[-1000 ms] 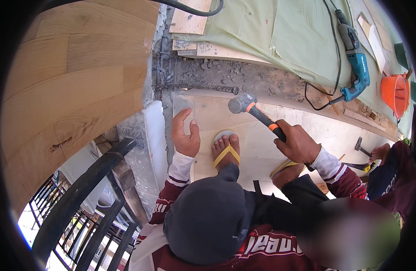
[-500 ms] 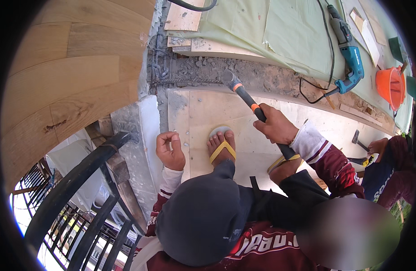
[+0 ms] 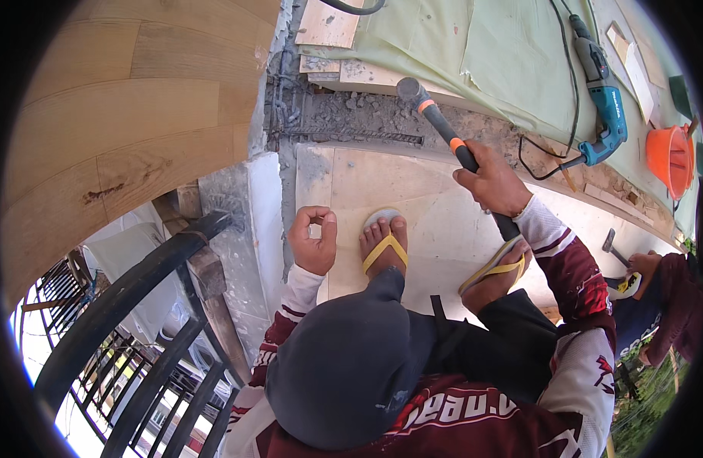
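wood planks [image 3: 153, 91] spread at left, with a pale green sheet [image 3: 420, 34] at upper right, beside a rubble-strewn channel [image 3: 351, 114]. a long-handled hammer [image 3: 443, 126] extends toward the channel's far edge; a ribbed steel bar [image 3: 367, 135] lies in the debris. the right hand [image 3: 495, 182] grips the hammer's handle; the left hand [image 3: 312, 240], fingers curled, seems empty. a firm hold, controlled strokes and left fingers well clear of the head would serve best.
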{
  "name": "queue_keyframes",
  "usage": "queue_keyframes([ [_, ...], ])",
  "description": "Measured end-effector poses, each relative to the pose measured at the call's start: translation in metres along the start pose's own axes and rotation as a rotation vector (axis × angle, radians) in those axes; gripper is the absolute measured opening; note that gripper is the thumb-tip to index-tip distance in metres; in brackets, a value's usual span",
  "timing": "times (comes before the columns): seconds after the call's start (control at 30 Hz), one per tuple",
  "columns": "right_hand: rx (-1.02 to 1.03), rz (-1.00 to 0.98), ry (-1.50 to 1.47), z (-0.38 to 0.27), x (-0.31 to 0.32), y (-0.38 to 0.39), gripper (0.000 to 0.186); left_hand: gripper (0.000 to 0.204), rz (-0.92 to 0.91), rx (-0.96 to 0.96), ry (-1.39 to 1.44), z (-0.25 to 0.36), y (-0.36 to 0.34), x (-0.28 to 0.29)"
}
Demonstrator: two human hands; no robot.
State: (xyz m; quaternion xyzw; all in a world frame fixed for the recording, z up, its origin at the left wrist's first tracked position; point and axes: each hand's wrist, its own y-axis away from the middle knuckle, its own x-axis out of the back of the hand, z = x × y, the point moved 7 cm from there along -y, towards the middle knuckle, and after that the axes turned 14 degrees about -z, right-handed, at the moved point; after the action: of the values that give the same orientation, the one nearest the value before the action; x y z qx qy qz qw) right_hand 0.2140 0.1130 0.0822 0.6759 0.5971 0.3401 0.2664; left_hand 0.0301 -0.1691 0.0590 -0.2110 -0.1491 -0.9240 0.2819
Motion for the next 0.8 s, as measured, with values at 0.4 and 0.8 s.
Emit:
queue_keyframes([
  [0.4,0.235,-0.012,0.665,0.016,0.02,-0.045,0.026,0.01,-0.14,0.106,0.043,0.005,-0.006,-0.024],
  [0.8,0.364,0.154,0.539,-0.001,0.037,-0.028,0.02,0.008,-0.076,0.16,0.076,-0.011,0.019,-0.018],
])
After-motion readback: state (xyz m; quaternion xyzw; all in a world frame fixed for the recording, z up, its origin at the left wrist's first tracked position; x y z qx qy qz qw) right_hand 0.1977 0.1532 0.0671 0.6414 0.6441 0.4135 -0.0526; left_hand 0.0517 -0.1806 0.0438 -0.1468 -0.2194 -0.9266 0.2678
